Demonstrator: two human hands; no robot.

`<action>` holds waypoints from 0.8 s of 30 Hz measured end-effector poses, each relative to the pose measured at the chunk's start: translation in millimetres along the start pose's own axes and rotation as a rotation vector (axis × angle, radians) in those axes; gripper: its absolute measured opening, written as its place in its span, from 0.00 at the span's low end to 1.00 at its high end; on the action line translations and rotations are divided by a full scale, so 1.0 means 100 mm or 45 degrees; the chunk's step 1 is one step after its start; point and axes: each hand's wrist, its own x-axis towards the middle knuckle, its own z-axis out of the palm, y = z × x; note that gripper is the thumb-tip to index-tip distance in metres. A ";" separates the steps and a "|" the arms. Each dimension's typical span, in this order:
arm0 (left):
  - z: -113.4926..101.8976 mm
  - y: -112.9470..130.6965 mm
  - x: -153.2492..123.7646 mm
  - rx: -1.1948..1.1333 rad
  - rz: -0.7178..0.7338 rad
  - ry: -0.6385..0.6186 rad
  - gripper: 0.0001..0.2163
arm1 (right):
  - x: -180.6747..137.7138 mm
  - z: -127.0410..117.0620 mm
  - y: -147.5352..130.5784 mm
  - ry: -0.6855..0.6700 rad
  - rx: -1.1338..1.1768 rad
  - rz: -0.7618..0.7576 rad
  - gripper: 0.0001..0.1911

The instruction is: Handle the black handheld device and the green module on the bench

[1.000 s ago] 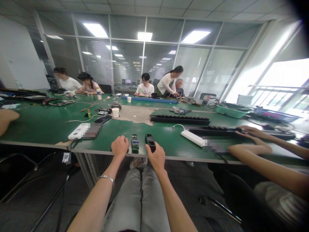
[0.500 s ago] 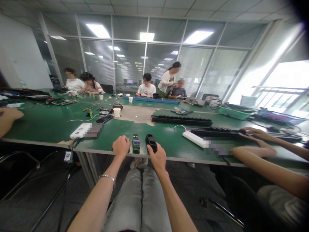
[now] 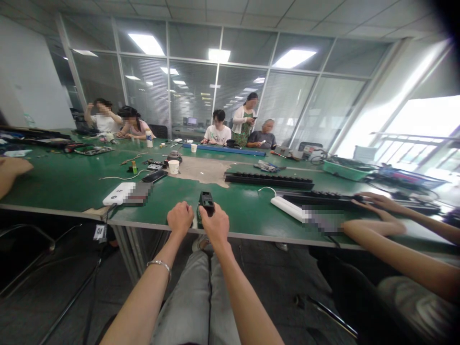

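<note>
My right hand (image 3: 215, 221) grips a black plastic housing (image 3: 206, 198) with rectangular openings in its upper face, thumb on the near side. The housing is over the spot of a small green circuit-board module, which is mostly hidden behind the housing and my hand. I cannot tell whether the housing touches the module. Just to the left, my left hand (image 3: 180, 218) rests on the green tabletop (image 3: 247, 211) near its front edge, closed in a fist with a metal bangle on the wrist. Nothing shows in its fingers.
Left of me lie a white power strip (image 3: 118, 194), a black phone (image 3: 155, 176) and a paper cup (image 3: 173, 166). To the right are long black rails (image 3: 269, 179), another white power strip (image 3: 287, 207) and a neighbour's arms (image 3: 377, 223). Several people sit or stand across the table.
My right hand has moved left with the black housing, bringing it over the circuit-board module, now mostly hidden. My left hand has stayed in place.
</note>
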 end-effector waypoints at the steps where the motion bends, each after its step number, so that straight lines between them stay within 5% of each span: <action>1: 0.01 -0.01 0.00 -0.001 -0.001 0.003 0.17 | 0.00 0.02 -0.01 0.000 -0.019 -0.006 0.20; 24: 0.01 -0.03 0.02 0.018 0.012 -0.028 0.16 | -0.17 0.14 0.03 -0.079 -0.146 -0.021 0.20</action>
